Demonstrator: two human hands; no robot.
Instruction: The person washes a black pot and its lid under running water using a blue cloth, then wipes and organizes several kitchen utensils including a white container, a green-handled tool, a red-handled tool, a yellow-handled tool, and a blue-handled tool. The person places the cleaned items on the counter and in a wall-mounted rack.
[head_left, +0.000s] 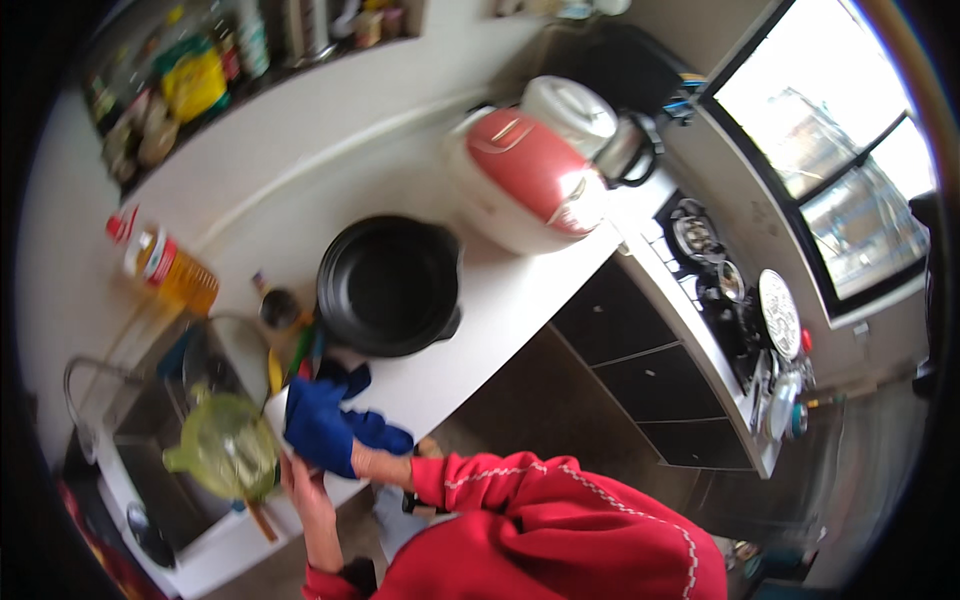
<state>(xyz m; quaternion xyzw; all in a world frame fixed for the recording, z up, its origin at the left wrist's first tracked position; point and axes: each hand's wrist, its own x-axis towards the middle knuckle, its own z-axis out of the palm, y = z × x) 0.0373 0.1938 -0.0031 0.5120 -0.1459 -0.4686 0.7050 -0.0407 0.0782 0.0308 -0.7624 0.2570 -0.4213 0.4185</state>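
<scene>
My left hand grips a white flat item from below, at the counter's edge beside the sink. The item is mostly hidden, so its kind cannot be told. A blue cloth covers most of my right hand, which presses it against the white item; loose folds hang toward the right. Just left of my hands, a translucent green colander sits over the sink. A black pot stands on the white counter beyond the cloth.
A ladle and colourful utensils lie near the pot. An oil bottle stands by the wall. A red-and-white rice cooker occupies the counter's far corner. Right of it are a gas stove and dark drawers. A faucet arches over the sink.
</scene>
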